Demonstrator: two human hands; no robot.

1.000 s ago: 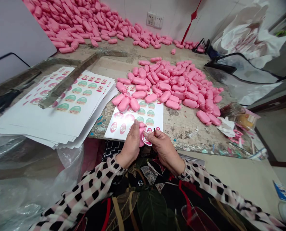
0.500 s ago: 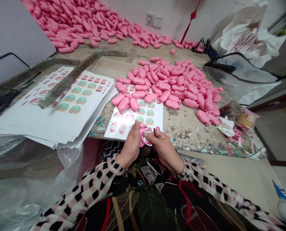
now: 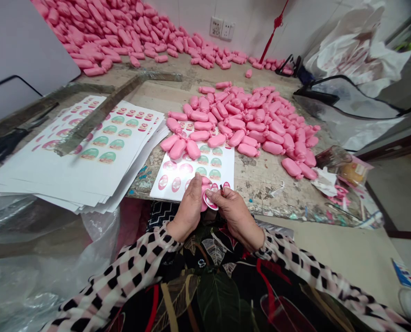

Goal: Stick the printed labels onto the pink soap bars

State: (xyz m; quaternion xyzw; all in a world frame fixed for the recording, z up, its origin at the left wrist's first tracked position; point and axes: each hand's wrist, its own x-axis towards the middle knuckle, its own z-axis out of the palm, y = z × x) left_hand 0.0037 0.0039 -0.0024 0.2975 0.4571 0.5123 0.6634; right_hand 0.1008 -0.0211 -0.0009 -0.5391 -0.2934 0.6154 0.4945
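My left hand is closed around a pink sausage-shaped piece, much of which the fingers hide. Between the thumb and fingers of my right hand is an oval pink-and-white sticker, held against that piece. A thin dark-tipped tool also pokes up from the right fingers; its kind does not show. Just beyond both hands lies a sticker sheet with pink and green labels, at the table's front edge. Several pink pieces rest on the sheet's far part.
A heap of pink pieces covers the table's middle, with a larger pile along the wall. To the left, a metal bar lies across stacked sticker sheets, near black-handled scissors. Clear plastic bags are at right.
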